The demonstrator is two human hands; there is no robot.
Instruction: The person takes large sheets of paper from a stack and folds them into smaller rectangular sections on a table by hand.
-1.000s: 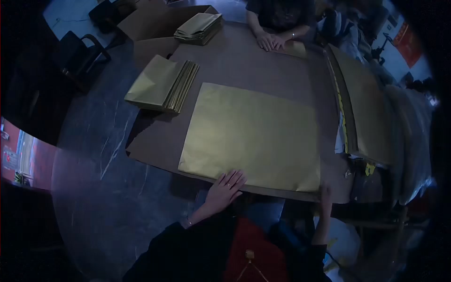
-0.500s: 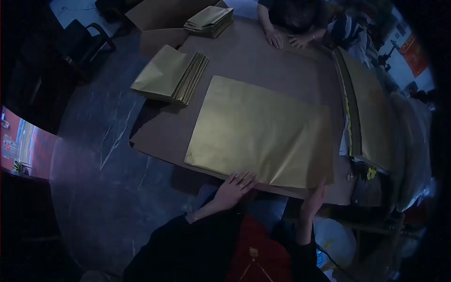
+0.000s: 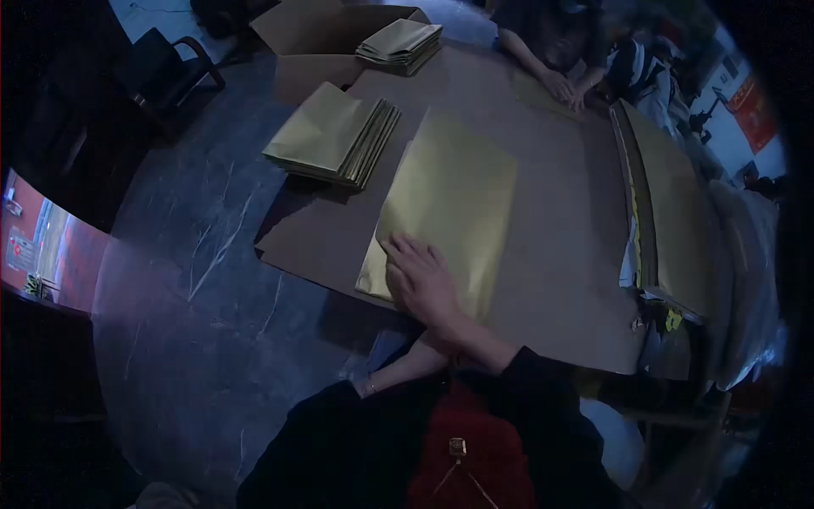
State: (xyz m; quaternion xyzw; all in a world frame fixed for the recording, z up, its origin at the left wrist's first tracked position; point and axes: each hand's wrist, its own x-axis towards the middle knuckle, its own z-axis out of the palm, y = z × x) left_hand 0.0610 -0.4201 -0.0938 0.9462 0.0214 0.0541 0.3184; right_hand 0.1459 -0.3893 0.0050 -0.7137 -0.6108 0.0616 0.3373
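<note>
A large gold paper sheet [image 3: 458,178] lies folded over on the brown table in front of me, its folded form narrow and slanting away. My right hand [image 3: 418,276] reaches across to the left and rests flat on the paper near its left edge, fingers stretched out. Below it, at the table's front edge, my left hand [image 3: 431,349] is mostly covered by my right wrist, so its fingers are hidden. To the left of the sheet stands a thick stack of folded gold paper [image 3: 326,136].
A second gold paper stack [image 3: 398,44] sits farther back beside an open cardboard box [image 3: 318,36]. Across the table [image 3: 568,280], a co-worker's hands [image 3: 566,89] rest on paper. Along the right side lies a tall pile of gold sheets [image 3: 674,204].
The gold sheet has gone from spread flat to folded over toward the left. My right hand has moved from its near right corner to its left side. The co-worker's hands have come together.
</note>
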